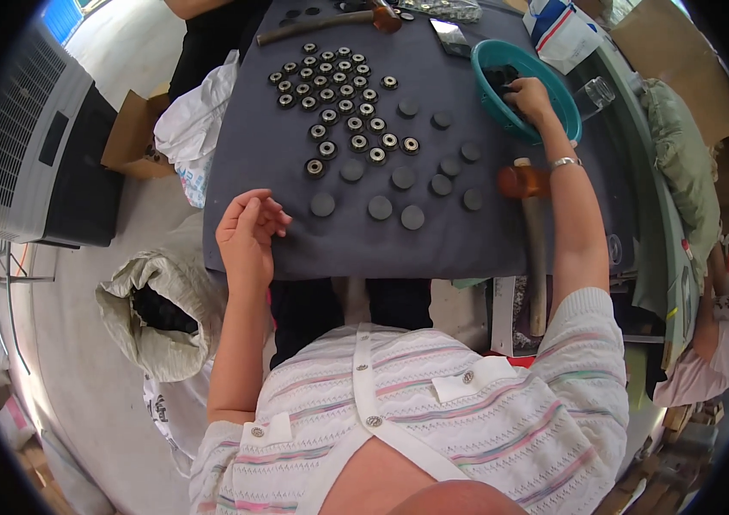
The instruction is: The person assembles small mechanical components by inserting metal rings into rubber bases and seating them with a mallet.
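My right hand (532, 99) reaches into a teal plastic basin (568, 110) at the back right. Its fingers are bent down among black pieces (500, 75); what they grip is hidden. My left hand (250, 225) hovers by the table's front left edge, fingers loosely curled and apart, holding nothing. On the grey-covered table stand many small black wheels (328, 95) with metal bearings in their centres. Several plain dark round discs (403, 178) lie singly to their right and nearer me, one of them (322, 204) just right of my left hand.
A mallet (523, 182) with an amber head lies beneath my right forearm, its handle past the edge. Another hammer (321, 27), a phone (450, 38) and a glass jar (595, 94) are farther back. An open sack (158, 313) of black pieces stands left; another person sits opposite.
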{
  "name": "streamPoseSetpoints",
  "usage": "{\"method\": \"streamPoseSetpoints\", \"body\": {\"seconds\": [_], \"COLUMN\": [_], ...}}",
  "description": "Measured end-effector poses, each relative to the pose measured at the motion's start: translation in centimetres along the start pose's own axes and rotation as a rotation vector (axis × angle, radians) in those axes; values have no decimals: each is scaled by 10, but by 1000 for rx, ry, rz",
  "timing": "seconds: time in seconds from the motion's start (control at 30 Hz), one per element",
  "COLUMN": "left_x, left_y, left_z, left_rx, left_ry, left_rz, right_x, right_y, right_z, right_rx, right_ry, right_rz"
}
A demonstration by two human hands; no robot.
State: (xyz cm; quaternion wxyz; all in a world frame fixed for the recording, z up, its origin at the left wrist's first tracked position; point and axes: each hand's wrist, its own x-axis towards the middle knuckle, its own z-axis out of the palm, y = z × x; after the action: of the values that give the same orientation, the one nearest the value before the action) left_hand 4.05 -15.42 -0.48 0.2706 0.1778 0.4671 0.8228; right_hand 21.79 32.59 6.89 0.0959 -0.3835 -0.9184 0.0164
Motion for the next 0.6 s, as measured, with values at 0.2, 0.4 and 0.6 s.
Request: {"method": "streamPoseSetpoints", "body": {"seconds": [0.2,0.4,0.6], "left_x": [9,35,38], "left_y": [28,9,0], "left_z": [57,102,88], "left_rx": [-160,-415,-643], "left_ry": [-156,-285,-194], "left_rz": [-202,-519,-588], "right_x": [-44,-125,-131], "right_y": [-84,-221,-250], "right_z": [-54,-47,-34], "right_rx": [996,1073,765], "right_ry": [52,-350,-70], "right_rz": [-48,-470,-833]}}
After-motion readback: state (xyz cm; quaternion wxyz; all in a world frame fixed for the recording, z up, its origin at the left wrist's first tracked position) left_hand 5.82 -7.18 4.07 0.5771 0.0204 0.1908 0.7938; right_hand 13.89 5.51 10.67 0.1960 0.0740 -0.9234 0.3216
